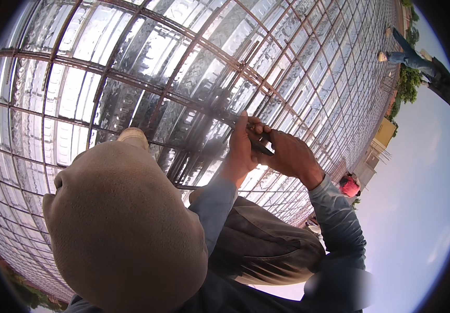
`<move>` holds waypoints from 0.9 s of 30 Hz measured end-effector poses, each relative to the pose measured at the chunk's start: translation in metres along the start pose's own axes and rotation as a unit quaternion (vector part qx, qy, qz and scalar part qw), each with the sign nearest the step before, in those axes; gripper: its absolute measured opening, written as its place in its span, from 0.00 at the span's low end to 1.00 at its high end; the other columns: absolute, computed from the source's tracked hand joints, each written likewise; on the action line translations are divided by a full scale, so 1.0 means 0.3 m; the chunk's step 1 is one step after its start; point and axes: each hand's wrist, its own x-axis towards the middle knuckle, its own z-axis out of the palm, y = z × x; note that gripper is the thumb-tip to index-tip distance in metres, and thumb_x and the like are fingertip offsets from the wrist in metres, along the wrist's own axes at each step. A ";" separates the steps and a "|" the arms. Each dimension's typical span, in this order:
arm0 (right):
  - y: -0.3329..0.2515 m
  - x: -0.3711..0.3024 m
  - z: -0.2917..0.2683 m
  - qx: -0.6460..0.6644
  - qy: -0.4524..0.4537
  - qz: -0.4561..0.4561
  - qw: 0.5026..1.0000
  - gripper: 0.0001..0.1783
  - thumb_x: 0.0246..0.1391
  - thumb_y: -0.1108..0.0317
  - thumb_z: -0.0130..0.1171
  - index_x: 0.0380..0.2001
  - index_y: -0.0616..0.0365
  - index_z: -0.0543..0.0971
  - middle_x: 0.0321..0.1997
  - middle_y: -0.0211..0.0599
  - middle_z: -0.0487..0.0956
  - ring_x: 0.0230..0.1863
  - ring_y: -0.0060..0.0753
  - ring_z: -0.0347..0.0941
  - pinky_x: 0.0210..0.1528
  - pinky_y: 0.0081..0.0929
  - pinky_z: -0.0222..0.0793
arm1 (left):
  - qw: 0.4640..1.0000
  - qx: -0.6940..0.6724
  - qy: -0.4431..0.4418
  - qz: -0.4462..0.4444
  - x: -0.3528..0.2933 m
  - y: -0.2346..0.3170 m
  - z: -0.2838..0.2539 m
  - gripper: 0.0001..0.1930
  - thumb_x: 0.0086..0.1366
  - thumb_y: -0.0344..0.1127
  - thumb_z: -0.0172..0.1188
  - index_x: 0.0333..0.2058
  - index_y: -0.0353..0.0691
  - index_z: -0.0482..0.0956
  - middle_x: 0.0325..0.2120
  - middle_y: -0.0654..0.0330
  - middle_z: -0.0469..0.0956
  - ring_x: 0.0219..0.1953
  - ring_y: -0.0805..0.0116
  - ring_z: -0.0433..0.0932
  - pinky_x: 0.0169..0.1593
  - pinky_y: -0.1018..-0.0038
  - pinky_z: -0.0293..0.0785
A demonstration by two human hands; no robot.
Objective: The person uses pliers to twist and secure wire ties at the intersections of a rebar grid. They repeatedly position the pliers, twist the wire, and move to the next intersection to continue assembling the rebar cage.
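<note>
While a wide grid of rusty brown steel reinforcing bars (193, 99) over shiny corrugated metal sheeting (73, 99) fills the far and left of the scene, a rounded tan-clothed knee (126, 224) bulks near on the left. Far right, another person in blue trousers (418, 65) stands on the grid. At the middle, the left hand (240, 148) and right hand (290, 156) meet just above a bar crossing. Their fingers (256, 128) curl together, pinching a small dark tool (261, 148), right beside the bars; whether it touches them is unclear.
</note>
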 end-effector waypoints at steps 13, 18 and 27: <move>0.023 -0.023 -0.016 0.316 -0.193 0.100 0.923 0.16 0.60 0.62 0.63 0.40 0.68 0.77 0.28 0.46 0.82 0.26 0.32 0.82 0.24 0.32 0.76 | 0.996 -0.029 0.039 -0.078 -0.076 0.042 0.067 0.22 0.73 0.58 0.57 0.30 0.44 0.74 0.20 0.66 0.70 0.31 0.66 0.78 0.45 0.60 0.80; 0.069 -0.003 -0.048 0.299 -0.186 0.121 0.928 0.14 0.53 0.67 0.64 0.37 0.68 0.79 0.26 0.44 0.81 0.30 0.36 0.83 0.31 0.38 0.79 | 0.990 -0.059 -0.092 -0.087 0.022 0.005 -0.007 0.19 0.73 0.56 0.59 0.29 0.50 0.74 0.19 0.71 0.68 0.29 0.71 0.75 0.48 0.59 0.79; 0.040 0.050 -0.089 -0.327 0.182 -0.080 0.924 0.09 0.60 0.69 0.55 0.42 0.58 0.76 0.34 0.38 0.78 0.36 0.42 0.82 0.33 0.39 0.79 | 0.983 -0.172 0.041 -0.039 0.094 -0.017 0.174 0.18 0.79 0.50 0.50 0.31 0.46 0.70 0.21 0.67 0.69 0.31 0.67 0.74 0.47 0.62 0.76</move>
